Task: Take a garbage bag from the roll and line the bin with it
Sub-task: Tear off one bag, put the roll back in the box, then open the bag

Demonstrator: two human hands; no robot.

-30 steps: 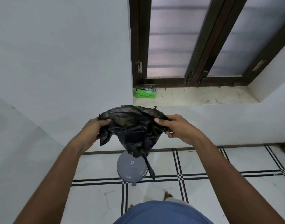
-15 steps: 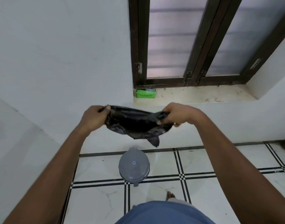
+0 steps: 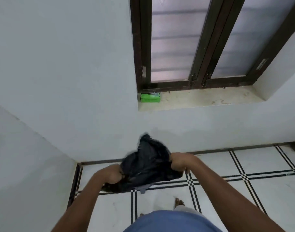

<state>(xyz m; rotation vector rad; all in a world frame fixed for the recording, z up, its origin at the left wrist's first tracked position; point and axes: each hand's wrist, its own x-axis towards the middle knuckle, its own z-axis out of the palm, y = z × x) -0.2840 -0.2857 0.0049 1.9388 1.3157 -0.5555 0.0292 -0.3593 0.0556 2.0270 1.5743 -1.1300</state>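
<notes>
both hands low over the tiled floor (image 3: 260, 190), each clamped on the black garbage bag (image 3: 148, 163). left hand (image 3: 110, 175) grips a bunched edge of the bag at its lower left, fingers curled under into the plastic. right hand (image 3: 178, 162) grips the opposite edge at the right, knuckles up, fingers hidden in the folds. bag stretched between the two hands and puffed up, a peak of plastic rising against the white wall (image 3: 59, 81) near the room's left corner. motion blur over hands and bag. grey bin (image 3: 142, 188) almost wholly hidden beneath the bag; only a sliver of its near rim and a small tab show, on the floor by the crossing of black tile lines. green box (image 3: 150, 97) sits at the left end of the window sill (image 3: 202, 99), against the dark frame. bare toes (image 3: 179, 201) on the floor just right of the bin.
</notes>
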